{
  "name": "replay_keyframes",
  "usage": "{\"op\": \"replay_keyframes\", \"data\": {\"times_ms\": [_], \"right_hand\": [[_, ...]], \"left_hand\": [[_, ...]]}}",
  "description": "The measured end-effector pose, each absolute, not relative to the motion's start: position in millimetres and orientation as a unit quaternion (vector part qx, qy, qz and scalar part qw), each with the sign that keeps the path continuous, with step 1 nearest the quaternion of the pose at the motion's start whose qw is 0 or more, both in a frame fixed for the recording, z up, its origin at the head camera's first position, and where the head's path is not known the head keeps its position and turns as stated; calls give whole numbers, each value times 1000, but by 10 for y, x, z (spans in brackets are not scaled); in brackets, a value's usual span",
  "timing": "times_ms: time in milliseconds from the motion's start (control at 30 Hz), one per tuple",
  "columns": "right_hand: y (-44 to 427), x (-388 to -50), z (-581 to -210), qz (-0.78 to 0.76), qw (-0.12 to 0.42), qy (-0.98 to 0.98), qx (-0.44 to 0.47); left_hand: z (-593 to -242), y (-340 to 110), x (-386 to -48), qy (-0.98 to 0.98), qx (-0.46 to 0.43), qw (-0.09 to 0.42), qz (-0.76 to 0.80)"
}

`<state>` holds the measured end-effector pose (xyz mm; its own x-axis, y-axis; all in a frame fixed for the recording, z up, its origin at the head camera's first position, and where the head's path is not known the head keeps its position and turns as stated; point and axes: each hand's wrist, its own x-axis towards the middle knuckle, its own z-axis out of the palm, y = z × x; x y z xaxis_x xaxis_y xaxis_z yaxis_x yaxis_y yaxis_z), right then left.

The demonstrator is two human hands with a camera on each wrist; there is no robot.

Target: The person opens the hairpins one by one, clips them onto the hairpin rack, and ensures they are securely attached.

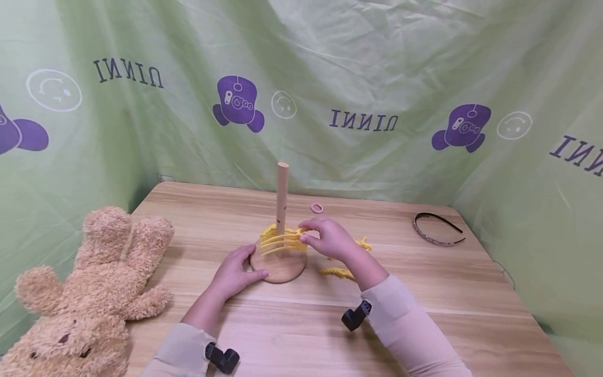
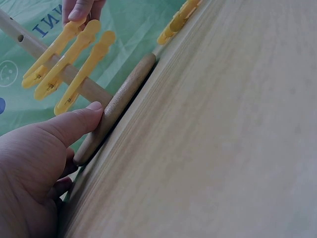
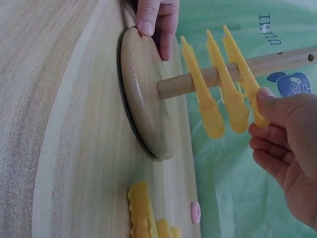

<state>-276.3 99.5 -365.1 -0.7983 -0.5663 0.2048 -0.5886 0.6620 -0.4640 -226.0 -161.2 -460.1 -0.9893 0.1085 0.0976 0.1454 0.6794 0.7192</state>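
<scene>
A wooden stand with a round base (image 1: 285, 272) and an upright post (image 1: 282, 193) is on the table. My left hand (image 1: 232, 273) grips the left rim of the base, its thumb over the top. Three yellow banana hair clips (image 3: 225, 82) sit across the post, one above another and apart. In the right wrist view, my right hand (image 3: 297, 144) pinches the hinge-like wide end of the uppermost clip (image 3: 246, 69). More yellow clips (image 1: 338, 273) lie on the table, partly behind my right forearm.
Behind the stand lies a pink hair tie (image 1: 317, 208). A dark, glittery headband (image 1: 435, 241) rests at the right. A plush bear (image 1: 101, 283) lies along the left side. Green printed cloth (image 1: 311, 63) hangs around the wooden table (image 1: 301, 324).
</scene>
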Motion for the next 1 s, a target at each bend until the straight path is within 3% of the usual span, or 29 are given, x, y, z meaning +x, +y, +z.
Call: {"op": "replay_keyframes", "data": {"times_ms": [433, 1000], "right_hand": [[1165, -2704, -3683, 300, 16, -908, 292], [1797, -2465, -3881, 326, 25, -916, 232]], "left_hand": [[-4583, -1589, -2253, -917, -67, 21, -394], [-4589, -1608, -2254, -916, -60, 13, -397]]}}
